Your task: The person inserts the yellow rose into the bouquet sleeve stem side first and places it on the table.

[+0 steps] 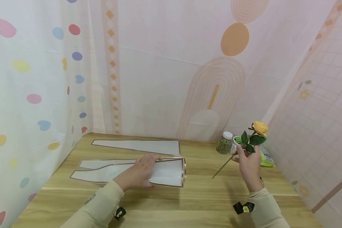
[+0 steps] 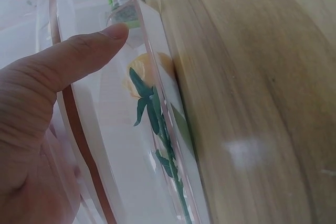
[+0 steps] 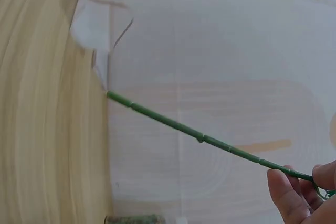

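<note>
My left hand (image 1: 142, 169) grips a white flower sleeve (image 1: 168, 172) with a brown border, thumb on its near side and fingers over the far side. In the left wrist view, the thumb (image 2: 89, 51) lies across the sleeve, and a yellow rose with green leaves (image 2: 144, 90) shows through its clear film. My right hand (image 1: 250, 164) holds up another yellow rose (image 1: 260, 128) by its stem, pinched below the leaves. Its long green stem (image 3: 168, 121) points down and left toward the sleeve's opening, apart from it.
Another flat white sleeve (image 1: 156, 146) lies at the back of the wooden table (image 1: 199, 202). A white-capped jar (image 1: 224, 144) stands at the back right, beside a small white pot (image 1: 234, 148) with greenery. A lime-green package (image 1: 266, 157) lies behind the right hand. Patterned curtains enclose the table.
</note>
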Demonstrator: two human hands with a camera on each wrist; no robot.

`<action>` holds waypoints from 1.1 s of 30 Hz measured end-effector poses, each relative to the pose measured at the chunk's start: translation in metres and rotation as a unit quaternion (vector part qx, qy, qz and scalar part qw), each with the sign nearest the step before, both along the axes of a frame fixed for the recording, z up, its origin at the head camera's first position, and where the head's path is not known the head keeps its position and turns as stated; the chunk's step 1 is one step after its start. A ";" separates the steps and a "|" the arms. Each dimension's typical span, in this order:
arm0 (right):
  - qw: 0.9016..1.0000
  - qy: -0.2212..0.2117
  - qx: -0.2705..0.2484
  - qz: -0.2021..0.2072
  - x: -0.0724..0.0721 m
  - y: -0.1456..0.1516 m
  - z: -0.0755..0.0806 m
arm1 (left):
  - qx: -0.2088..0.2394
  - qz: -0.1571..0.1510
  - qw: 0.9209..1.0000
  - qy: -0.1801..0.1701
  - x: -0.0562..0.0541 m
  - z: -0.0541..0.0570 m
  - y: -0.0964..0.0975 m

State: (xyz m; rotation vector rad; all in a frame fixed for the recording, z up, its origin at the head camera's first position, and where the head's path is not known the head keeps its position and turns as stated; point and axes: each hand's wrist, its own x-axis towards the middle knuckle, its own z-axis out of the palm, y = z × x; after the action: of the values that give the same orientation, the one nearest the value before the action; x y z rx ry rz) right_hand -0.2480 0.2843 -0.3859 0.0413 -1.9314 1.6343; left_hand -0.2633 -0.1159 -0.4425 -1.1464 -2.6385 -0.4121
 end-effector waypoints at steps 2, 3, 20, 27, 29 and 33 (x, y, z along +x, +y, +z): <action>1.000 0.001 -0.021 0.005 0.002 -0.003 0.003 | 0.002 -0.001 1.000 -0.001 0.000 0.000 0.000; 0.999 0.002 -0.033 0.008 0.003 -0.005 0.004 | 0.002 -0.001 1.000 -0.001 0.000 0.000 0.000; 0.982 0.029 -0.163 0.088 0.017 -0.039 0.006 | -0.016 0.008 1.000 -0.001 0.000 0.000 0.003; 0.974 0.032 -0.193 0.114 0.017 -0.054 0.001 | -0.003 0.009 1.000 -0.010 0.000 0.001 0.003; 0.972 0.038 -0.196 0.124 0.016 -0.057 0.001 | -0.001 0.008 1.000 -0.012 0.000 0.001 0.003; 0.972 0.041 -0.192 0.131 0.016 -0.061 -0.001 | 0.003 0.005 1.000 -0.013 -0.001 0.001 0.004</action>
State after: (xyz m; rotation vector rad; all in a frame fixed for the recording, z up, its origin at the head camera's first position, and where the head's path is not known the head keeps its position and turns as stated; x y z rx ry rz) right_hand -0.2325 0.2237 -0.3870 0.2133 -1.5689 2.1225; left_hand -0.2643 -0.1118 -0.4417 -1.1319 -2.6622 -0.4349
